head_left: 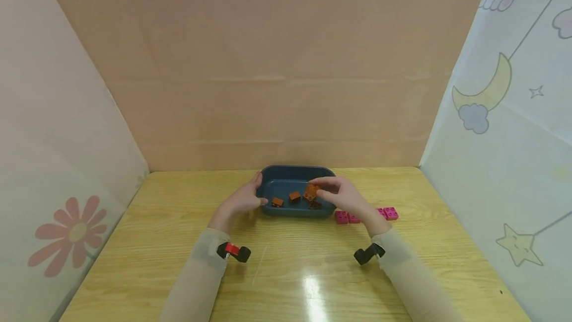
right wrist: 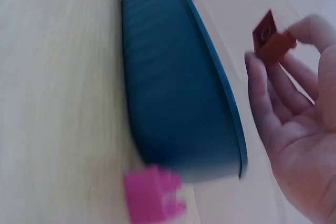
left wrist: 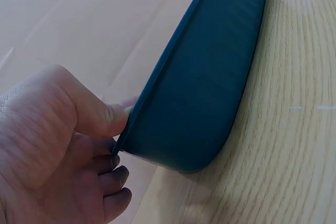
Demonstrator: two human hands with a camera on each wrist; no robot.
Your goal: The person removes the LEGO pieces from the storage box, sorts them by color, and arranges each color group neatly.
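Observation:
A dark blue plastic tub (head_left: 280, 188) stands at the back of the table with several orange toy bricks (head_left: 294, 196) on its floor. My left hand (head_left: 241, 200) grips the tub's left end, thumb at the rim and the other fingers outside it. Above the right part of the tub, my right hand (head_left: 345, 195) pinches an orange toy brick (right wrist: 278, 46) between thumb and fingertips. In the right wrist view that brick is clear of the tub wall, and its hollow underside partly shows. The bricks below this hand are partly covered.
A row of pink toy bricks (head_left: 342, 217) lies on the wooden table (head_left: 277, 262) at the tub's front right, partly hidden by my right forearm. A tan cloth backdrop (head_left: 286, 113) rises behind the tub. Printed cloth walls (head_left: 487, 163) flank both sides.

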